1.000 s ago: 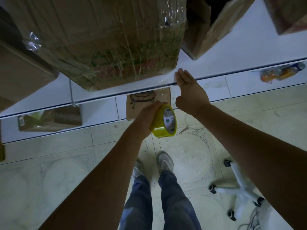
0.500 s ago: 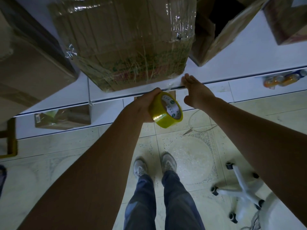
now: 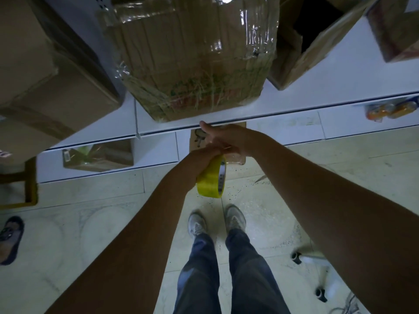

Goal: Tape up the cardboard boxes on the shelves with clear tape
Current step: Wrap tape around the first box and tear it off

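A large cardboard box [image 3: 192, 64], wrapped in shiny clear tape, stands on the white shelf [image 3: 294, 103] straight ahead. Just below the shelf's front edge, my left hand [image 3: 201, 156] grips a yellow-cored roll of clear tape [image 3: 210, 177]. My right hand [image 3: 223, 138] lies across the left hand at the roll, thumb pointing left. Its fingers are curled at the tape's loose end, and a short clear strip [image 3: 237, 159] shows under it. The fingertips themselves are hidden.
An open cardboard box [image 3: 306, 41] stands right of the big one, another closed box [image 3: 45, 75] to its left. A lower shelf holds a small carton [image 3: 97, 155] and orange bottles [image 3: 390, 109]. A white chair base [image 3: 313, 261] sits on the tiled floor at right.
My right hand has left the shelf edge and come back onto the roll in my left hand. The view has tilted, so the boxes sit lower in frame.
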